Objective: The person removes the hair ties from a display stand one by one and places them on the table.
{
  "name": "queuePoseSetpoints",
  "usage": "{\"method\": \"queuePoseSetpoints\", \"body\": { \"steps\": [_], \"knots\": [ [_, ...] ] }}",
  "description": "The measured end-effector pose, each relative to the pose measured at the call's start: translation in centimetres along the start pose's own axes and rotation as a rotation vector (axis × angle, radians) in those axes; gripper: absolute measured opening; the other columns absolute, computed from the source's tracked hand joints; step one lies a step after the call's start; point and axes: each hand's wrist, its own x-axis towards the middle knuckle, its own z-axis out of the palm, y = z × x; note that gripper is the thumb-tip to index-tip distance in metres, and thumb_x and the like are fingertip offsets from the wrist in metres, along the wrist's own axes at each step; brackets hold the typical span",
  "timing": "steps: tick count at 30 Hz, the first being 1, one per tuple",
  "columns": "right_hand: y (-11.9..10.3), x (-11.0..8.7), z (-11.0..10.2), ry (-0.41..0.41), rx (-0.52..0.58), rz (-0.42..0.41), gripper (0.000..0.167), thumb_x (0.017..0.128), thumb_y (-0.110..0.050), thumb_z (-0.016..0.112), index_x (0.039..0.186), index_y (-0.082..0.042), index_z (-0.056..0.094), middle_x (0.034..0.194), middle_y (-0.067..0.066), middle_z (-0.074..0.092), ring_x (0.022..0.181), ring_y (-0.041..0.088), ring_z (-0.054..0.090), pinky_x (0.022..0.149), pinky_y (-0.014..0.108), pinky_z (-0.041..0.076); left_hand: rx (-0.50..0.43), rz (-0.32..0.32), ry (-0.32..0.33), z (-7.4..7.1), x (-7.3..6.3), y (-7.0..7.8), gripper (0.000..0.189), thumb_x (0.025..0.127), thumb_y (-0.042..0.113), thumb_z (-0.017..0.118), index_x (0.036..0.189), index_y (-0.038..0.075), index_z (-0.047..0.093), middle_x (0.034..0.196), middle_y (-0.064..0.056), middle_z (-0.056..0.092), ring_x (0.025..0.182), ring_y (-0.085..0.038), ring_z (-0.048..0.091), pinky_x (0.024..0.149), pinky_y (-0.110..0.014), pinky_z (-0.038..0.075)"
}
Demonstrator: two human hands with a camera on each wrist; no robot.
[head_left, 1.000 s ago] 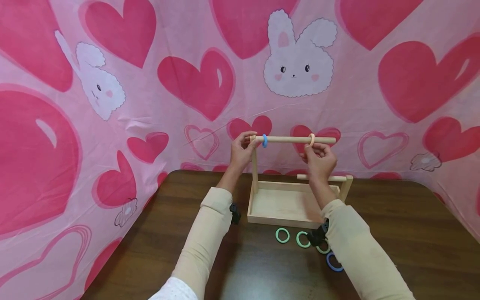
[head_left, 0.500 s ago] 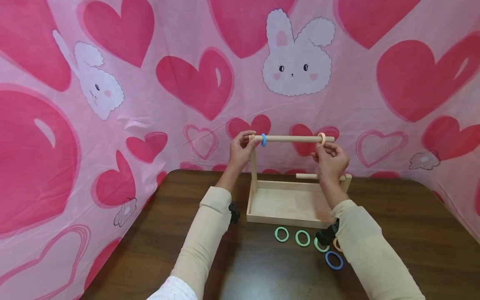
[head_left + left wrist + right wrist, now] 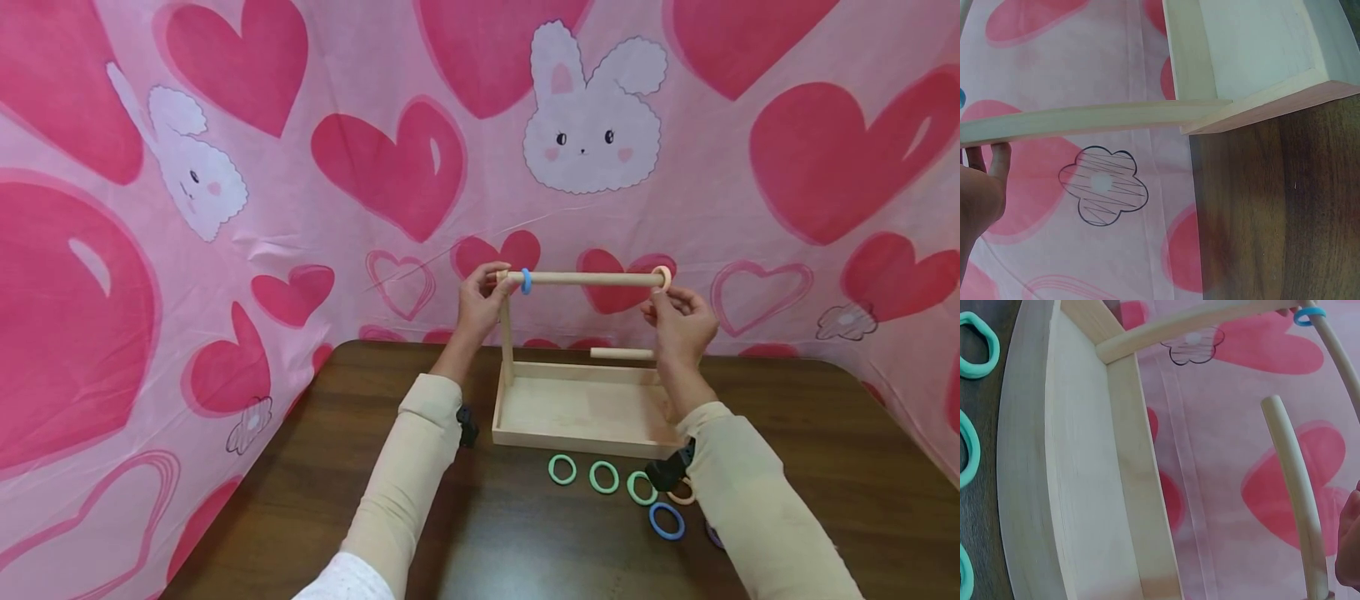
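A wooden stand has a shallow tray base (image 3: 585, 447), a tall left post (image 3: 507, 342) and a long upper rod (image 3: 585, 279). My left hand (image 3: 480, 304) grips the top of that post, where the rod begins. One blue ring (image 3: 527, 282) hangs on the rod close to the left fingers. My right hand (image 3: 684, 329) pinches a peach ring (image 3: 664, 277) at the rod's right end. Below the upper rod a shorter rod (image 3: 1294, 494) points left from the stand's right side; the right hand and wrist cover part of it in the head view.
In front of the tray lie several green rings (image 3: 562, 469), a blue ring (image 3: 667, 521) and an orange ring (image 3: 681, 492), partly behind the right wrist camera. A dark purple ring (image 3: 713, 535) shows beside the right sleeve. Pink heart-print cloth (image 3: 420, 167) hangs behind the brown table (image 3: 360, 400).
My right hand has slid the peach ring rightward along the upper rod to its end. The left hand keeps its grip on the post top, and the blue ring stays beside it.
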Motion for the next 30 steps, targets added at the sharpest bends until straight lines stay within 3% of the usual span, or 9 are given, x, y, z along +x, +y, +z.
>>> {"method": "queuePoseSetpoints", "body": {
  "steps": [12, 16, 21, 30],
  "knots": [
    [-0.9, 0.6, -1.5, 0.025, 0.03, 0.043, 0.011, 0.086, 0.006, 0.072, 0.084, -0.004, 0.067, 0.061, -0.004, 0.072, 0.049, 0.005, 0.068, 0.052, 0.019, 0.056, -0.014, -0.009, -0.008, -0.1, -0.1, 0.0, 0.026, 0.095, 0.007, 0.069, 0.119, -0.002, 0.067, 0.11, -0.032, 0.069, 0.078, -0.005, 0.062, 0.078, -0.021, 0.056],
    [-1.3, 0.9, -2.0, 0.018, 0.044, 0.058, 0.015, 0.085, 0.007, 0.071, 0.08, -0.007, 0.068, 0.061, -0.002, 0.073, 0.05, 0.006, 0.069, 0.053, 0.019, 0.057, -0.008, -0.001, -0.007, -0.1, -0.1, 0.1, 0.026, 0.095, 0.006, 0.069, 0.119, -0.003, 0.067, 0.109, -0.032, 0.07, 0.077, -0.005, 0.061, 0.075, -0.019, 0.055],
    [-1.7, 1.1, -2.6, 0.0, 0.088, 0.068, 0.013, 0.086, 0.01, 0.069, 0.079, -0.002, 0.067, 0.06, 0.0, 0.073, 0.05, 0.008, 0.07, 0.051, 0.02, 0.056, -0.003, 0.028, -0.006, 0.1, 0.1, 0.0, 0.025, 0.094, 0.002, 0.069, 0.118, -0.005, 0.066, 0.106, -0.034, 0.069, 0.073, -0.002, 0.06, 0.071, -0.015, 0.053],
    [-2.7, -0.2, -3.1, -0.061, 0.057, 0.19, 0.017, 0.091, 0.004, 0.068, 0.076, -0.003, 0.074, 0.062, 0.002, 0.074, 0.051, 0.01, 0.071, 0.051, 0.022, 0.057, -0.02, 0.028, -0.004, 0.1, 0.2, -0.2, 0.025, 0.095, 0.002, 0.068, 0.118, -0.007, 0.066, 0.104, -0.035, 0.068, 0.072, 0.0, 0.06, 0.071, -0.015, 0.054]
  ]
}}
